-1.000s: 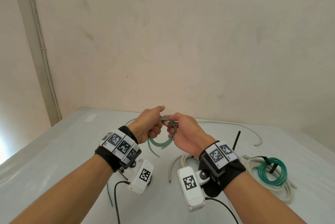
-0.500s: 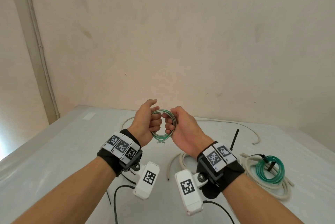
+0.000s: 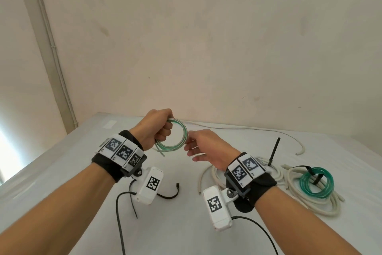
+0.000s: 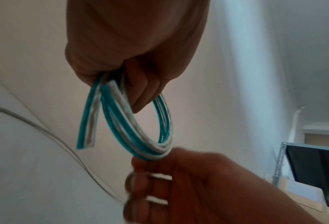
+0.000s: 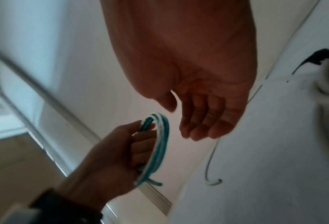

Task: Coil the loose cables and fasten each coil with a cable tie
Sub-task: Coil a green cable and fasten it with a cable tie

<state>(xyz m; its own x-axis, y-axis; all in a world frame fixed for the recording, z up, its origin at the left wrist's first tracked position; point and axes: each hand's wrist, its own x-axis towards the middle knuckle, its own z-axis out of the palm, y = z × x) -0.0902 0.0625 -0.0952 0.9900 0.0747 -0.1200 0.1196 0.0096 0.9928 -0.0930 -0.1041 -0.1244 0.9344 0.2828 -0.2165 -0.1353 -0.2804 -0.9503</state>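
A small coil of green-and-white flat cable [image 3: 173, 149] hangs in the air above the table, its two cut ends sticking out at the lower left. My left hand [image 3: 165, 130] grips the coil at its upper left, fingers curled through the ring [image 4: 133, 139]. My right hand [image 3: 192, 149] is open just to the right of the coil, fingers relaxed and empty. In the right wrist view a small gap shows between its fingertips [image 5: 198, 133] and the coil [image 5: 162, 144]. Loose black cable ties [image 3: 171, 193] lie on the table below my left wrist.
On the white table [image 3: 62, 172], a green coil [image 3: 316, 184] with a black tie lies on a thick white cable bundle [image 3: 330, 209] at the right. A long white cable [image 3: 258, 129] runs along the back. A black tie [image 3: 273, 151] stands upright behind my right wrist.
My right hand has let go of the coil and opened, drawing slightly to the right. The left hand now holds the coil alone, a little higher.
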